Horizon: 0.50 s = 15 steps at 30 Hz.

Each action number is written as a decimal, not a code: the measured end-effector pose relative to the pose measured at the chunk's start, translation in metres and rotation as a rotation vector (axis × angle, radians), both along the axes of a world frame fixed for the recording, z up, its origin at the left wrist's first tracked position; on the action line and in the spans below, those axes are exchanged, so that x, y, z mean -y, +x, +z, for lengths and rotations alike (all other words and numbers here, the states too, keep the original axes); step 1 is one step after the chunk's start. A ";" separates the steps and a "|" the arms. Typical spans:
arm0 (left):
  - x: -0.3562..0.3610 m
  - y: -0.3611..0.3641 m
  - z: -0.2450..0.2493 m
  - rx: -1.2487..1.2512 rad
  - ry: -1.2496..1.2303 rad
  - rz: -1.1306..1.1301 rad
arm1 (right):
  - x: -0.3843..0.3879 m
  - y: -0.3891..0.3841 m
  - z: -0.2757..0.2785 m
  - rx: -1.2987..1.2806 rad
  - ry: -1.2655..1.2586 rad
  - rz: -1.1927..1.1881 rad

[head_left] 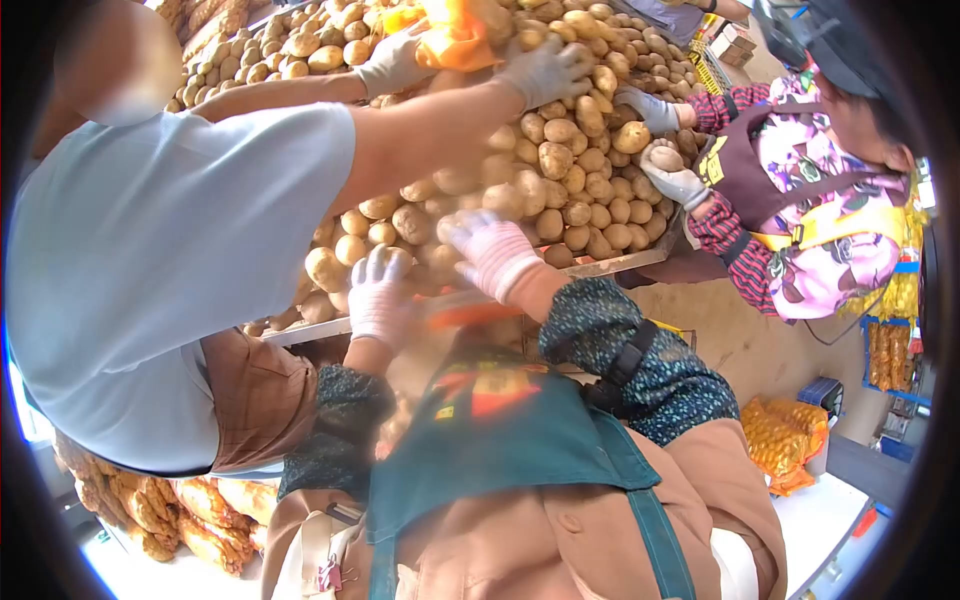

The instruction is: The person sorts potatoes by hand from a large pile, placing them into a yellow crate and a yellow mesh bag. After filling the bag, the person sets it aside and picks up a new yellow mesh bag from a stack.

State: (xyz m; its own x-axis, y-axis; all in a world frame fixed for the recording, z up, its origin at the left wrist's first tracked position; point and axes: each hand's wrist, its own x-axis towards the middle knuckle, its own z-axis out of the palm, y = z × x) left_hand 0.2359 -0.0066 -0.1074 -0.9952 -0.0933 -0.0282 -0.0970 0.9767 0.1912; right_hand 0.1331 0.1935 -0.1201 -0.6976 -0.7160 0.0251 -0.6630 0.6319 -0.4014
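Observation:
A heap of potatoes covers the sorting table, with a metal rim along its near side. My left hand, in a pale glove with a pinkish cuff, lies at this near edge with its fingers spread against the potatoes. To its right, my right hand wears a similar glove and reaches over the potatoes, its fingers apart and slightly blurred. Neither hand visibly grips a potato. Some potatoes just beyond my right hand are smeared by motion.
At my left, a person in a light blue shirt stretches both gloved hands over the heap, near an orange mesh bag. A co-worker's gloved hand holds a potato on the right. Filled net sacks stand behind.

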 end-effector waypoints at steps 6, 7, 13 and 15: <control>0.022 -0.014 0.001 0.087 -0.210 -0.211 | 0.008 -0.027 -0.003 0.128 -0.273 0.056; 0.027 -0.019 0.004 0.176 -0.141 -0.197 | 0.004 -0.026 0.002 0.170 -0.524 0.011; 0.066 -0.015 -0.044 0.131 0.363 -0.049 | -0.036 -0.016 0.001 1.055 -0.299 -0.630; 0.070 -0.016 -0.053 0.010 0.515 -0.112 | -0.033 -0.004 -0.024 0.740 0.026 -0.459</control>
State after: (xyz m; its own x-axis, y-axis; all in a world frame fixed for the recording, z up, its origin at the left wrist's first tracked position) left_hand 0.2197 -0.0768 -0.1600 -0.9977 0.0424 -0.0522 -0.0016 0.7612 0.6486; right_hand 0.1294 0.2270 -0.1442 -0.7479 -0.3541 -0.5615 0.0854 0.7875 -0.6104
